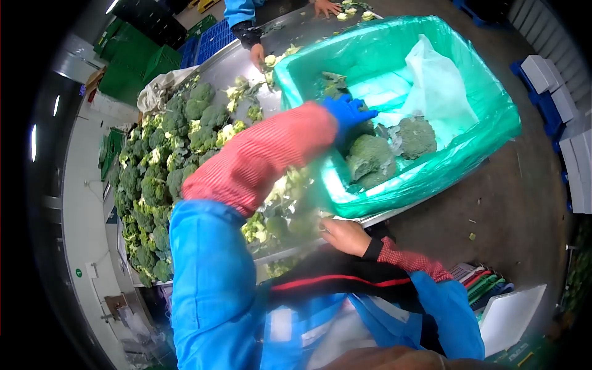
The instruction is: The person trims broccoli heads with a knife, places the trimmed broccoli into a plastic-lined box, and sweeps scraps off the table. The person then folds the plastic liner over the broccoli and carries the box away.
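Reaching left fingers (362,115) into part-filled plastic liner (425,183), upper right. Cannot tell their grip or right fingers' (333,229). Apparently unfinished, with broccoli (154,188) heaped left.

A broccoli head (365,129) is partly covered by the gloved left hand (349,115) in a green-lined crate (407,191); beside that grip more heads (371,155) are seen, nearer the body the bare right hand (348,237).

One dark green broccoli head (372,154) lies near-left in the green-lined bin (404,187). A second broccoli head (419,137) sits just right.
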Demonstrator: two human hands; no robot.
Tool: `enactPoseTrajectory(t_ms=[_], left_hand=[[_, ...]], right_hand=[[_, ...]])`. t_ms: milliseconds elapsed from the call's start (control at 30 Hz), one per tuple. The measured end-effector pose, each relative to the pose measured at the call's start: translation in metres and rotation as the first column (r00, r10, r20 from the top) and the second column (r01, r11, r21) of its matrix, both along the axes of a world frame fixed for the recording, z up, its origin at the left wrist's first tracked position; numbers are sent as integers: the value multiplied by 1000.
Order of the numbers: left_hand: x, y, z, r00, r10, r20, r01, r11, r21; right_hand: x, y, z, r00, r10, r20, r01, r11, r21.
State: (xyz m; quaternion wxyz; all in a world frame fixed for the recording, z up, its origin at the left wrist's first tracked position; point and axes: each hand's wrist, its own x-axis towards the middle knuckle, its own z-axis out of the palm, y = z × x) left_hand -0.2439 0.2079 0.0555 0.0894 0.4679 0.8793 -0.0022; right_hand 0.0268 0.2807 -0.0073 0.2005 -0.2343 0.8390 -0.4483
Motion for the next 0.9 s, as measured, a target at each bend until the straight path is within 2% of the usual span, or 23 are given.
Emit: enactPoseTrajectory(t_ms=[33,100,167,200,233,333,367,467,500,567,700,800,867,900], left_hand=[[-17,6,-47,997,76,6,-75,997,-28],[-25,26,-66,945,324,44,-322,946,-33],[-12,47,-42,767,629,122,-633,774,-11],[-31,46,-66,840,517,165,-512,856,-78],[-67,38,-109,889,401,219,-379,915,-135],[-100,21,-136,956,232,179,-207,967,-150],[-107,11,-141,973,171,155,-155,982,-109],[-83,7,-106,989,131,70,-123,987,-100],[-56,20,-62,988,141,56,-129,976,-173],[-38,29,-17,995,101,16,-94,965,-244],[-32,13,17,993,-93,-75,70,962,-264],[-32,-5,13,999,36,14,-34,987,-159],[-24,-17,45,993,98,66,-99,995,5],[-26,-19,48,983,135,124,-137,991,9]], right_hand=[[0,6,2,1000,-19,-13,20,1000,22],[3,17,-7,996,-68,-61,71,996,53],[7,27,-20,957,-156,-243,157,987,-17],[9,30,-23,922,-203,-328,195,979,-57],[10,32,-23,933,-189,-307,185,982,-43],[9,39,-18,945,-174,-277,174,984,-27],[9,41,-16,940,-190,-282,186,982,-40],[16,44,-22,952,-188,-242,184,982,-36],[17,45,-24,958,-179,-225,177,984,-27],[19,47,-18,967,-172,-186,177,984,6],[24,42,-15,952,-211,-221,204,977,-57],[25,32,-23,958,-164,-234,159,987,-41],[23,25,-17,978,-104,-179,106,994,-1],[21,21,-15,982,-86,-165,90,996,16]])
